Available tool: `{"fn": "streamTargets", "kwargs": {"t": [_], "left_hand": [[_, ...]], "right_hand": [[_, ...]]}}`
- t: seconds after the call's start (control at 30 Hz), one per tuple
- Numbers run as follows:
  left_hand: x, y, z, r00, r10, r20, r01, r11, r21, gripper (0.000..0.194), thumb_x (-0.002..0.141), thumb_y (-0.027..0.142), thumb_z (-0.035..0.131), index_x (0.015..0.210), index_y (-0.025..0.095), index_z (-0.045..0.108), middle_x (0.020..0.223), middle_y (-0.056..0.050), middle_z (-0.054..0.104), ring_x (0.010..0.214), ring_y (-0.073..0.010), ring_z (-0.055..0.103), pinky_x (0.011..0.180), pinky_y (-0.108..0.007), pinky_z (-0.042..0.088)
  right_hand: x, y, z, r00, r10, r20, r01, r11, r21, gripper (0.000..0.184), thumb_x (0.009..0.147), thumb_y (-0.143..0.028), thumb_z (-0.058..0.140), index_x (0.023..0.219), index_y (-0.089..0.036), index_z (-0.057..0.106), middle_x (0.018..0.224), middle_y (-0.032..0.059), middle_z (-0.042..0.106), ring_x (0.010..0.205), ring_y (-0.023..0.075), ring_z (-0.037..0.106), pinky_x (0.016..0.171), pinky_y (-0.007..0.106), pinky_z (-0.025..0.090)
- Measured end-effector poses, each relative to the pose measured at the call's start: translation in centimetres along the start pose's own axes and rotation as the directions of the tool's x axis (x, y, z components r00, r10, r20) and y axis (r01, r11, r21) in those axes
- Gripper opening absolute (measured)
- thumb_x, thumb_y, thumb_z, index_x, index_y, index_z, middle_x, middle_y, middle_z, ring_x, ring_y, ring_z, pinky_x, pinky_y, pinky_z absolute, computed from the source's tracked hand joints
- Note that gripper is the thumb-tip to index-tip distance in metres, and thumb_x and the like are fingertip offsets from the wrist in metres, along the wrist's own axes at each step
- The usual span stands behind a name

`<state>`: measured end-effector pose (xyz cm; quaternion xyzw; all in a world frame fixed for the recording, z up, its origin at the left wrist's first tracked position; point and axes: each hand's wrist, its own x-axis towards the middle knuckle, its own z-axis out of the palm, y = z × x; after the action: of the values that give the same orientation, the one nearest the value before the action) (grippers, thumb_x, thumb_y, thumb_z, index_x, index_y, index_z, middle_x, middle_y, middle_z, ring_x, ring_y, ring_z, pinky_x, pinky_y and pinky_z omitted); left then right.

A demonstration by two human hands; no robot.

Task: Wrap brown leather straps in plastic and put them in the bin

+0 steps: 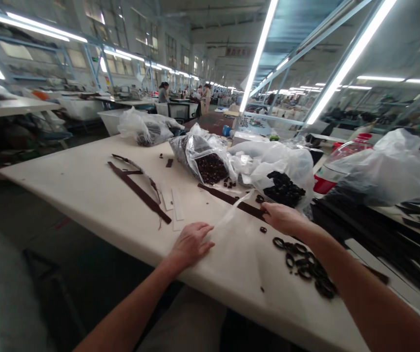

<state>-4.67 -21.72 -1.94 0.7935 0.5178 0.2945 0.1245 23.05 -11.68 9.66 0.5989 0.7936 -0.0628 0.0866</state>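
My left hand (192, 242) rests near the front edge of the table, its thumb and fingers apart. Beside its fingertips begins a thin translucent plastic strip (232, 210), which runs away toward the bags. My right hand (285, 218) reaches to the end of a long dark brown strip (228, 196) lying flat. Its fingers are drawn together; what they grip, if anything, is hidden. A small black buckle (260, 199) sits just beyond those fingertips, and another small buckle (263, 230) lies nearer me. Under my right forearm is a loose pile of black oval rings (301, 261).
Behind stand a clear bag of small dark brown parts (212, 168) and a bag of black pieces (283, 188). More brown strips (140, 193) and white strips (177, 204) lie left. At right are a red-capped bottle (338, 164) and stacked dark strips (389, 244).
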Motion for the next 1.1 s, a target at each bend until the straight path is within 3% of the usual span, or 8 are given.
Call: {"fn": "streamTargets", "kwargs": {"t": [0.1, 0.17, 0.27, 0.37, 0.5, 0.63, 0.77, 1.1], "left_hand": [[0.1, 0.0, 0.1, 1.000, 0.005, 0.011, -0.005, 1.000, 0.010, 0.045, 0.082, 0.026, 0.073, 0.124, 0.016, 0.064, 0.124, -0.013, 0.068, 0.117, -0.0272, 0.061, 0.104, -0.043, 0.046], [0.1, 0.0, 0.0, 1.000, 0.009, 0.017, -0.009, 1.000, 0.020, 0.045, 0.082, 0.026, 0.073, 0.125, 0.016, 0.064, 0.124, -0.014, 0.068, 0.117, -0.0275, 0.061, 0.104, -0.043, 0.046], [0.1, 0.1, -0.3, 0.999, 0.020, 0.025, -0.020, 1.000, 0.012, 0.043, 0.084, 0.027, 0.070, 0.125, 0.015, 0.064, 0.124, -0.015, 0.067, 0.117, -0.0283, 0.061, 0.104, -0.044, 0.046], [0.1, 0.5, -0.4, 1.000, -0.014, -0.005, 0.014, 0.998, -0.053, 0.037, 0.088, 0.030, 0.065, 0.122, 0.016, 0.066, 0.123, -0.014, 0.068, 0.116, -0.0287, 0.062, 0.103, -0.045, 0.046], [0.6, 2.4, -0.1, 0.996, -0.077, 0.052, 0.087, 0.968, -0.236, 0.033, 0.091, 0.037, 0.057, 0.116, 0.018, 0.069, 0.112, -0.011, 0.073, 0.096, -0.0248, 0.069, 0.090, -0.037, 0.052], [2.0, 4.7, 0.6, 0.960, -0.194, 0.200, 0.262, 0.872, -0.413, 0.037, 0.081, 0.043, 0.069, 0.107, 0.018, 0.073, 0.097, -0.009, 0.076, 0.088, -0.0248, 0.068, 0.081, -0.033, 0.051], [3.5, 5.6, 1.4, 0.835, -0.283, 0.472, 0.541, 0.584, -0.606, 0.045, 0.076, 0.056, 0.069, 0.089, 0.014, 0.072, 0.080, -0.009, 0.075, 0.062, -0.0186, 0.066, 0.056, -0.027, 0.046], [3.5, 6.3, 1.8, 0.731, -0.215, 0.648, 0.679, 0.333, -0.655, 0.043, 0.067, 0.053, 0.077, 0.079, 0.013, 0.070, 0.085, -0.011, 0.076, 0.061, -0.0126, 0.065, 0.051, -0.020, 0.039]], "right_hand": [[-3.5, 2.2, 1.2, 0.999, 0.044, -0.026, -0.042, 0.997, 0.069, 0.032, 0.093, -0.023, 0.043, 0.109, -0.014, 0.068, 0.102, 0.0135, 0.073, 0.094, 0.0254, 0.067, 0.077, 0.031, 0.048], [-6.4, 3.4, 3.0, 0.995, 0.092, -0.031, -0.077, 0.942, 0.327, 0.034, 0.094, -0.033, 0.040, 0.101, -0.016, 0.069, 0.083, 0.0081, 0.071, 0.073, 0.0199, 0.065, 0.062, 0.027, 0.047], [-11.1, 3.9, 6.1, 0.966, 0.246, 0.075, -0.205, 0.561, 0.802, 0.048, 0.089, -0.058, 0.046, 0.097, -0.017, 0.068, 0.060, -0.0003, 0.057, 0.041, 0.0106, 0.042, 0.038, 0.022, 0.029], [-14.5, 2.7, 8.6, 0.947, 0.295, 0.126, -0.203, 0.244, 0.948, 0.056, 0.072, -0.066, 0.067, 0.096, -0.016, 0.066, 0.061, -0.0028, 0.055, 0.039, 0.0060, 0.035, 0.036, 0.020, 0.023], [-16.2, 0.0, 10.2, 0.949, 0.286, 0.133, -0.144, 0.018, 0.989, 0.060, 0.065, -0.062, 0.077, 0.101, -0.017, 0.065, 0.063, -0.0036, 0.057, 0.041, 0.0061, 0.038, 0.038, 0.020, 0.025], [-16.3, -2.1, 10.5, 0.956, 0.268, 0.120, -0.084, -0.142, 0.986, 0.060, 0.063, -0.060, 0.080, 0.101, -0.017, 0.065, 0.064, -0.0035, 0.058, 0.042, 0.0066, 0.042, 0.040, 0.020, 0.027], [-16.5, -3.3, 10.1, 0.970, 0.231, 0.082, -0.034, -0.203, 0.979, 0.058, 0.066, -0.058, 0.080, 0.103, -0.017, 0.064, 0.065, -0.0037, 0.058, 0.043, 0.0061, 0.043, 0.041, 0.019, 0.028], [-18.1, -3.8, 11.9, 0.987, 0.132, 0.096, -0.091, -0.040, 0.995, 0.052, 0.076, -0.059, 0.071, 0.108, -0.018, 0.065, 0.068, -0.0036, 0.057, 0.050, 0.0087, 0.044, 0.047, 0.021, 0.034]]}}
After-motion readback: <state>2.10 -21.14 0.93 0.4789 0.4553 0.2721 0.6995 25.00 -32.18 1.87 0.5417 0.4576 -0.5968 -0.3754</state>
